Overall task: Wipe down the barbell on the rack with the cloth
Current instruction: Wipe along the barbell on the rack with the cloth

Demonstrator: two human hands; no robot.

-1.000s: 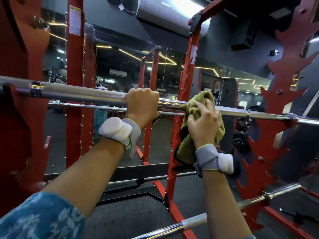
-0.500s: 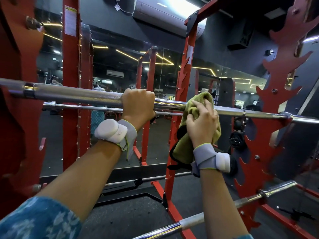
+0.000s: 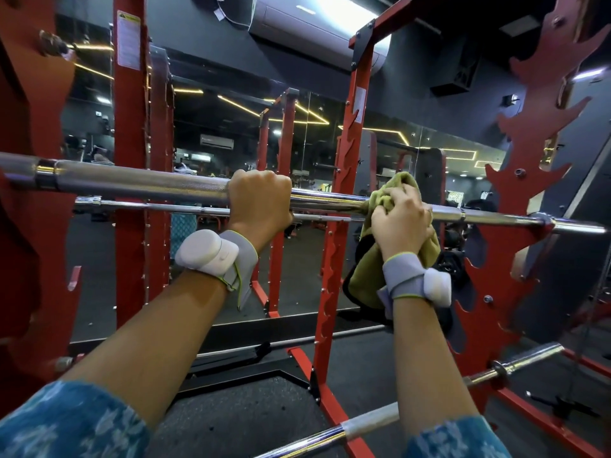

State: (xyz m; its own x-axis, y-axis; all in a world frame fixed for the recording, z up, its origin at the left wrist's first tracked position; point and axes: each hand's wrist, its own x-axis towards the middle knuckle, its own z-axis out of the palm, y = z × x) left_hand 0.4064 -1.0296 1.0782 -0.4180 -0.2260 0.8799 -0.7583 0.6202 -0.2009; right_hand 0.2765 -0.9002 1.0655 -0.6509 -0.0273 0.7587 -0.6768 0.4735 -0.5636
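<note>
A long steel barbell [image 3: 139, 182] lies across the red rack [image 3: 525, 180] at chest height, running from the left edge to the right. My left hand [image 3: 259, 201] grips the bar near its middle, fingers curled over the top. To the right of it, my right hand [image 3: 401, 223] clutches a green cloth [image 3: 373, 259] bunched against and around the bar. The lower part of the cloth hangs down beside my right wrist. The bar section under the cloth is hidden.
Red rack uprights [image 3: 130, 160] stand behind the bar on the left and centre [image 3: 344, 193]. A second barbell [image 3: 370, 421] lies low at the bottom right. A wall mirror [image 3: 231, 143] beyond reflects the rack. Dark rubber floor [image 3: 238, 414] lies below.
My right hand has regripped the cloth, bunching it tighter on the bar at about the same spot. My left hand keeps its grip on the bar.
</note>
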